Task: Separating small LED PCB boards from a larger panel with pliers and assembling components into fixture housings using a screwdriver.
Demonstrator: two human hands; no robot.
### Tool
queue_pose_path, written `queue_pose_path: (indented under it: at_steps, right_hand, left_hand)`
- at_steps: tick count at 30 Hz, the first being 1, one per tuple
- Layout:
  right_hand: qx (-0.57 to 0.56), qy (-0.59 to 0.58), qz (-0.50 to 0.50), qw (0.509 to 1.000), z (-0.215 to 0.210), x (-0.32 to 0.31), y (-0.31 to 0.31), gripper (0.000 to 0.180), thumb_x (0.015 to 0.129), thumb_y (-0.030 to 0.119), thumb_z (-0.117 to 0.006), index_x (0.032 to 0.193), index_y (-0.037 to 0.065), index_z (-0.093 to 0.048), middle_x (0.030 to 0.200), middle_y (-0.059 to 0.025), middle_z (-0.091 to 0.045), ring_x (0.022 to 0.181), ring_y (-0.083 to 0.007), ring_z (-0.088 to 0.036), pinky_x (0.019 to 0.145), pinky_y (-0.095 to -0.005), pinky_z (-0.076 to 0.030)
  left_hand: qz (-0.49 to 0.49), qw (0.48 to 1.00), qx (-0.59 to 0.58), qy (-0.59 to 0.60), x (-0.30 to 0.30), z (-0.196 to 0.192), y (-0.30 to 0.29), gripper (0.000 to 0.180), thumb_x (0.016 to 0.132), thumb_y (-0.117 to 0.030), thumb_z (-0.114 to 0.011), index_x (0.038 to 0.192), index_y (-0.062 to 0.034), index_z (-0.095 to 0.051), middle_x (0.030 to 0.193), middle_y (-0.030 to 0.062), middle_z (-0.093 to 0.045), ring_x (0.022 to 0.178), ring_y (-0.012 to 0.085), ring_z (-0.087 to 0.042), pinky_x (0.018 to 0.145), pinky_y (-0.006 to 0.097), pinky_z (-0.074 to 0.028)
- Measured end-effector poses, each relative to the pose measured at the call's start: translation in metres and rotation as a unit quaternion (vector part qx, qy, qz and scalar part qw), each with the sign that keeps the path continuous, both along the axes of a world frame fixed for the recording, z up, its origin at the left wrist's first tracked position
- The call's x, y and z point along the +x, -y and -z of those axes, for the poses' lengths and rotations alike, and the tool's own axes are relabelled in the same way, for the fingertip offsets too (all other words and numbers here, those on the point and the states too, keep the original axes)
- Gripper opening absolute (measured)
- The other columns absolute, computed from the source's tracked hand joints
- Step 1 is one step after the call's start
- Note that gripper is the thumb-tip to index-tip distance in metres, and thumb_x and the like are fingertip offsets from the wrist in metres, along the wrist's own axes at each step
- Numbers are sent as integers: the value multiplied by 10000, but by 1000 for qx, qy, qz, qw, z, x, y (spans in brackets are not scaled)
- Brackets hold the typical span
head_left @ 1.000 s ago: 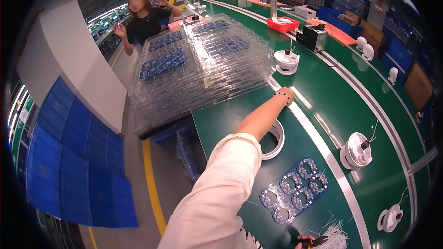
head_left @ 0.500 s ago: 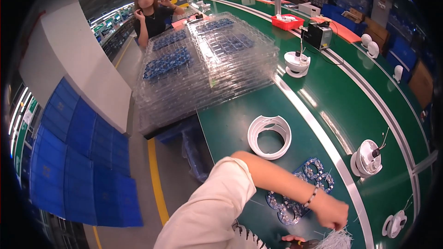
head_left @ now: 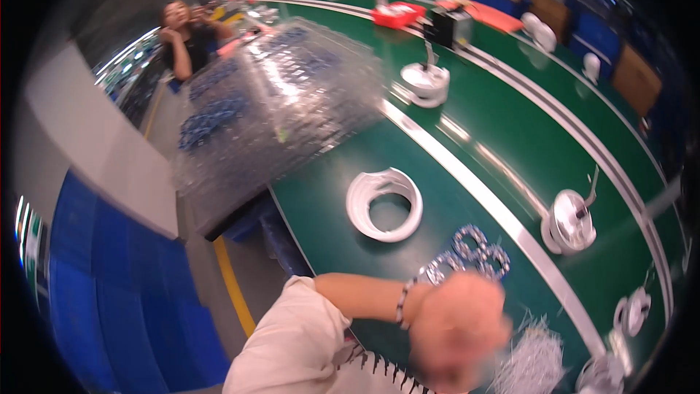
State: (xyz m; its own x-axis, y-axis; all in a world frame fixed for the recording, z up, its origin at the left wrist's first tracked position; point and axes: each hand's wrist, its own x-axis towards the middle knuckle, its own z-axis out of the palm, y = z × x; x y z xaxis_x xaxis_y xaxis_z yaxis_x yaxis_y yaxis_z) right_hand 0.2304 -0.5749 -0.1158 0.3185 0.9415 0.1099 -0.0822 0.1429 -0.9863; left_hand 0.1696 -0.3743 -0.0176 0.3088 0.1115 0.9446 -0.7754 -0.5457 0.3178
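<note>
My left hand (head_left: 459, 328) is blurred and raised close to the view, with its fingers curled in. Whatever it may hold is hidden. Its forearm wears a beaded bracelet and a pale sleeve. My right hand does not show. Behind the left hand lies a blue circuit board panel (head_left: 470, 243) with ring-shaped boards, partly covered by it. To the right of the hand is a pile of thin white strips (head_left: 534, 361). A white round plastic housing (head_left: 357, 208) with a wide opening rests on the green table farther off.
Stacked clear plastic trays (head_left: 292, 113) with blue boards stand at the far left. A green conveyor (head_left: 503, 153) with a metal rail carries white lamp-like units (head_left: 570, 222). A red bin (head_left: 398, 16) and a black box device (head_left: 448, 27) sit farther back. Another person (head_left: 191, 44) is beyond the trays.
My left hand has moved up and left, away from the strips. My right hand and the dark-and-yellow tool by it have gone from sight. The view has shifted, blurring the scene.
</note>
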Motion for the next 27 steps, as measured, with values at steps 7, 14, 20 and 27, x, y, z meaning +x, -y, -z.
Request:
queue_pose_path:
  at_steps: [7,14,20,27]
  right_hand:
    - [84,-3,37,996,21,0,-11,383,655,75,-668,975,-85,-531,784,-190,-624,709,-224,-609,650,-281,-473]
    - [32,62,-25,997,1,13,-15,375,645,21,-644,1007,-44,-567,873,-178,-627,755,-239,-626,698,-282,-484]
    - [-35,81,-35,995,-5,6,-25,408,636,60,-680,1021,-10,-566,909,-136,-615,723,-243,-607,662,-273,-482]
    - [-69,409,24,910,-18,4,-36,476,510,95,-702,957,15,-560,1202,-153,-493,783,-265,-514,695,-345,-410]
  left_hand:
    - [-101,978,43,-180,6,-8,-28,254,712,8,-538,956,-15,-605,734,121,-614,565,224,-594,544,311,-498]
    - [-273,896,-19,-349,40,52,-95,210,656,95,-478,824,-8,-553,825,129,-553,694,270,-582,620,338,-475]
    - [-334,819,84,-458,30,103,-110,155,720,33,-575,871,5,-554,929,140,-556,828,322,-558,689,347,-466]
    - [-319,848,15,-423,26,116,-107,97,748,43,-526,836,24,-565,850,149,-573,791,342,-564,699,371,-466]
